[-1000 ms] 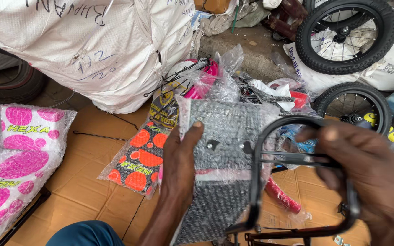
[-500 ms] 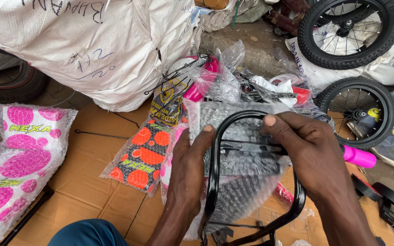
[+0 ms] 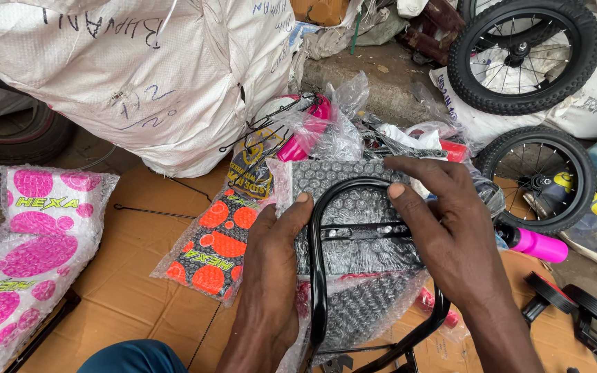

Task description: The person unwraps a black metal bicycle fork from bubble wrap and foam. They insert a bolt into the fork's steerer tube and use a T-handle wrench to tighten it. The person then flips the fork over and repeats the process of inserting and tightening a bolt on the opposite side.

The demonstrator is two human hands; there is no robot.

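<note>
Flattened cardboard (image 3: 133, 242) covers the ground where I'm working, with a big white sack (image 3: 139, 76) behind it, small spoked wheels (image 3: 523, 52) to the right and bubble-wrapped pink-dotted parts (image 3: 29, 235) on the left.

What worries me most is the black tubular frame (image 3: 316, 276) sliding off the bubble-wrapped grey panel (image 3: 357, 228) it lies across. The wrap is slick plastic, and neither hand closes around the tube, so I judge that a small tilt could send it skidding down toward my lap. The loose plastic could also bunch or tear under the metal crossbar (image 3: 364, 231), and a finger could get nipped between bar and panel if the frame shifts.

My left hand (image 3: 271, 276) lies flat and mostly open on the panel's left edge, just beside the frame's left leg, thumb up near the top curve; it presses rather than grips. My right hand (image 3: 450, 249) is spread wide over the right side, fingers (image 3: 416, 176) reaching to the arch and crossbar, resting on them without closing. The frame sits between both hands, on the panel, in front of me.
</note>
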